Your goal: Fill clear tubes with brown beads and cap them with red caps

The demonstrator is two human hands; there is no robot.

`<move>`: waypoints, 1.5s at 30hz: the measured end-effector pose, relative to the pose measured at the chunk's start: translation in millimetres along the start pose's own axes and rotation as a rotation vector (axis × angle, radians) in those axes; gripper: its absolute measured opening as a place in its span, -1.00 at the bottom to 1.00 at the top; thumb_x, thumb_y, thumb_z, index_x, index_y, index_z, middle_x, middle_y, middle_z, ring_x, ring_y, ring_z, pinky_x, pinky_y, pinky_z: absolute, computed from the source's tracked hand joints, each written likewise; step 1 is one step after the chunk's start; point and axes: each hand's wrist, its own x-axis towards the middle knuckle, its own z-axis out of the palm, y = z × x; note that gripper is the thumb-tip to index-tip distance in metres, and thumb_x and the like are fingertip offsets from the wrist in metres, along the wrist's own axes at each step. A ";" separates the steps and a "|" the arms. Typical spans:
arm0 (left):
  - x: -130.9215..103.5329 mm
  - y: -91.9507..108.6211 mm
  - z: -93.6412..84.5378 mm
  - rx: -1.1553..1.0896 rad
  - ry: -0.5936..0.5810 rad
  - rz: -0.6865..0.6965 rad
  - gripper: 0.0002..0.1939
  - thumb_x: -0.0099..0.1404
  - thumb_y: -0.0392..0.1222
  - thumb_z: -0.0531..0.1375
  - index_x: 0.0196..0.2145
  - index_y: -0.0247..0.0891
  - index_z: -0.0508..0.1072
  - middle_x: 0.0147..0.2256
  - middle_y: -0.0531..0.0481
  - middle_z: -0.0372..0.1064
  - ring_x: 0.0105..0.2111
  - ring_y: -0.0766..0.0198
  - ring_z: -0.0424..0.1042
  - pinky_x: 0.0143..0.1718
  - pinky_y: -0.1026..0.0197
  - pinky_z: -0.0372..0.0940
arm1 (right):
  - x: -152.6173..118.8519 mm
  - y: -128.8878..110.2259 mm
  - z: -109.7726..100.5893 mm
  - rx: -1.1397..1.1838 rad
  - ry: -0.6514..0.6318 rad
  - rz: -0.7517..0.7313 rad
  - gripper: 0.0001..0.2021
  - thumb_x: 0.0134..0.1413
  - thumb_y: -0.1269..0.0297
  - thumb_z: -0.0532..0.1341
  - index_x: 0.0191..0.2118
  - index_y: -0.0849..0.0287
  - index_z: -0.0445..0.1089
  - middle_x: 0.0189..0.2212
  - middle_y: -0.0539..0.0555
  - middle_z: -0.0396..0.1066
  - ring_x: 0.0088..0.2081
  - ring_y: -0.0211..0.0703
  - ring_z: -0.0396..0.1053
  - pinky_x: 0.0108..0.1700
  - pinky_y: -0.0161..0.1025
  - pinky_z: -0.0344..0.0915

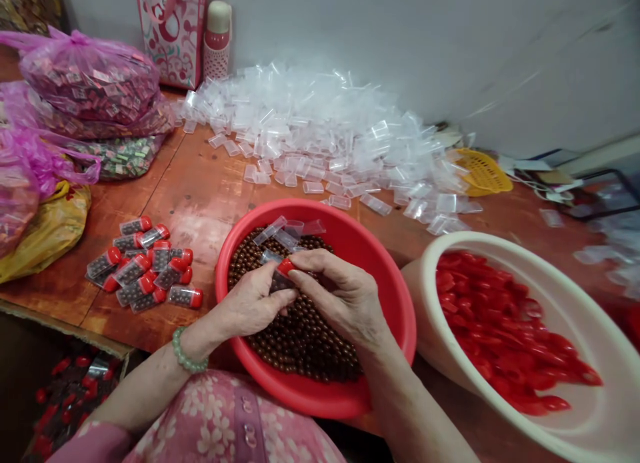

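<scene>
Over a red basin [400, 290] my two hands meet. My left hand [255, 300] grips a small clear plastic tube [280, 282] with dark contents, partly hidden by the fingers. At the tube's upper end, the thumb and fingers of my right hand [345, 293] pinch a red cap [285, 266]. Whether the cap is fully seated I cannot tell. Below the hands, glossy brown balls [310, 346] fill much of the basin, and several empty clear tubes [287, 240] lie on top of them. Left of the basin, filled tubes with red caps [135, 270] are heaped on the table.
A cream basin [430, 283] of red caps [495, 330] stands at right. Behind lies a big heap of clear tubes [320, 130], with a yellow basket [483, 172] beside it. Pink bags [90, 76], a flask [218, 43] and, below the table edge, more capped tubes [70, 396] are at left.
</scene>
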 end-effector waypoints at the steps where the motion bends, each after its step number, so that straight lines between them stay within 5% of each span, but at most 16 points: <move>1: 0.1 1.3 0.0 -0.034 0.000 0.013 -0.80 0.26 -0.18 0.15 -0.19 -0.31 0.34 -0.43 0.09 0.25 -0.45 0.36 0.24 -0.35 0.26 0.21 | -1.1 0.0 -0.3 -0.051 -0.011 -0.038 -0.90 0.16 0.35 0.23 -0.19 0.11 0.42 -0.27 0.08 0.51 -0.22 -0.15 0.48 -0.15 -0.19 0.44; 4: 0.8 6.7 -1.1 -0.148 0.032 0.040 -0.72 0.21 -0.10 0.23 -0.20 -0.33 0.39 -0.39 0.05 0.30 -0.35 0.30 0.30 -0.18 0.21 0.24 | -4.8 -0.2 1.6 -0.219 -0.069 -0.139 -0.60 0.08 0.15 0.31 0.01 0.17 0.31 -0.11 0.24 0.46 -0.07 0.02 0.45 -0.05 -0.03 0.44; 8: 1.8 10.1 -2.7 -0.353 0.024 -0.080 -0.58 0.15 -0.01 0.30 -0.12 -0.34 0.41 -0.37 0.03 0.35 -0.36 0.31 0.34 -0.22 0.20 0.27 | -8.3 -1.1 11.5 -0.412 -0.152 -0.221 -0.19 -0.05 -0.03 0.35 0.21 0.33 0.08 0.06 0.45 0.31 0.10 0.23 0.32 0.04 0.14 0.38; 14: 3.6 11.7 -3.6 -0.454 0.013 -0.051 -0.61 0.06 -0.06 0.38 -0.24 -0.36 0.45 -0.35 0.02 0.39 -0.29 0.31 0.35 -0.10 0.21 0.23 | -5.7 0.5 24.8 -0.565 0.028 -0.312 -0.36 -0.01 0.32 0.21 0.21 0.32 0.06 -0.06 0.36 0.38 -0.03 0.16 0.39 -0.04 0.11 0.39; 24: 1.3 13.7 -5.3 -0.481 -0.017 -0.058 -0.54 -0.02 0.05 0.42 -0.34 -0.36 0.43 -0.42 0.06 0.32 -0.38 0.36 0.28 -0.23 0.25 0.21 | -1.5 -0.8 24.5 -0.586 0.073 -0.359 -0.40 -0.05 0.26 0.19 0.16 0.26 0.14 -0.20 0.24 0.45 -0.19 0.08 0.43 -0.14 0.03 0.31; 29: 2.4 9.5 -7.1 -0.575 -0.039 -0.066 -0.53 0.10 0.17 0.32 -0.33 -0.36 0.47 -0.46 0.02 0.37 -0.42 0.34 0.34 -0.29 0.26 0.26 | -1.7 -0.2 24.1 -0.562 0.028 -0.336 -0.37 0.02 0.20 0.25 0.21 0.25 0.12 -0.14 0.27 0.45 -0.12 0.10 0.43 -0.09 0.05 0.33; 33: 8.0 10.1 -7.5 -0.690 0.051 -0.230 -0.34 0.22 0.36 0.06 -0.25 -0.37 0.51 -0.52 -0.06 0.43 -0.51 0.26 0.41 -0.44 0.23 0.31 | -4.7 3.7 26.3 -0.505 -0.056 -0.356 -0.24 0.08 0.15 0.26 0.31 0.25 -0.05 0.02 0.35 0.34 0.02 0.13 0.36 -0.01 0.08 0.39; 37: 13.7 12.6 -5.7 -0.712 0.127 -0.380 -0.40 0.33 0.24 -0.03 -0.47 -0.36 0.45 -0.67 -0.02 0.34 -0.71 0.34 0.30 -0.63 0.29 0.23 | -6.7 5.1 27.9 -0.478 -0.078 -0.286 -0.21 0.07 0.15 0.26 0.32 0.25 -0.11 0.05 0.38 0.29 0.06 0.17 0.32 0.02 0.13 0.38; 45: 9.9 11.0 10.9 -0.620 0.373 -0.314 -0.61 0.27 0.00 0.02 -0.62 -0.26 0.29 -0.77 0.09 0.20 -0.81 0.40 0.15 -0.77 0.35 0.07 | -8.9 5.3 25.1 -0.583 -0.067 -0.409 -0.37 0.04 0.20 0.20 0.20 0.29 0.06 -0.14 0.30 0.41 -0.10 0.13 0.40 -0.12 0.05 0.35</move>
